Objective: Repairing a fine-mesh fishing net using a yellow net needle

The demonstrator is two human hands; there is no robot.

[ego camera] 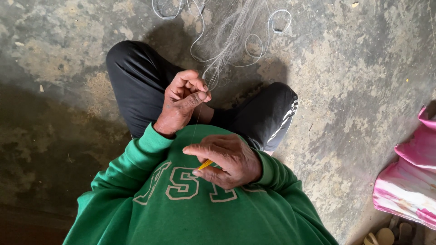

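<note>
Two hands work: left hand (184,97) pinches fine pale netting (227,41), limp and snag-prone; right hand (227,161) closes on what seems a yellow plastic needle (205,164)

The left hand (184,97) pinches fine pale netting (227,41) that trails up across the concrete floor (354,81). The right hand (227,161), against a green sweatshirt (181,213), grips a yellow netting needle (205,164). A pink bag (408,181) lies right.
</note>
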